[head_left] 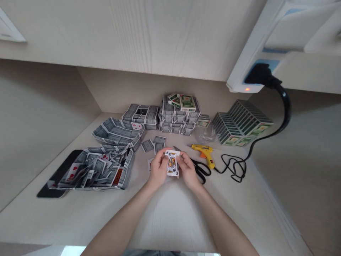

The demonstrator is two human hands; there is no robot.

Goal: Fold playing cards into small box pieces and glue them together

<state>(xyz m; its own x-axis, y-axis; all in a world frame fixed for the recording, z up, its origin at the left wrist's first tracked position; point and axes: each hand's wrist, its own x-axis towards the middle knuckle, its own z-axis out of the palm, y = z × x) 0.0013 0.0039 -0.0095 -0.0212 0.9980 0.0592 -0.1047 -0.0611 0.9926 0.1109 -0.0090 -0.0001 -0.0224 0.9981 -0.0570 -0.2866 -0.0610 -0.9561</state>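
Note:
Between both hands I hold a king of clubs playing card (172, 163), face up, above the middle of the table. My left hand (159, 167) grips its left edge, thumb on top. My right hand (187, 167) pinches the right edge in the same way. Whether more cards lie beneath it I cannot tell. Several face-down cards (159, 146) lie just beyond my hands. Black-handled scissors (203, 170) rest beside my right hand, their blades partly hidden. Right of them lies a yellow glue gun (204, 151), its nozzle pointing left.
At left, a card-built box (129, 170) full of loose cards overlaps a black slab (53, 181). Behind it stand an open card-built tray (117, 129) and stacked card-built boxes (178, 117). Card packs (239, 122) are piled right. A black cord (266, 137) runs to a power strip (250, 76) overhead.

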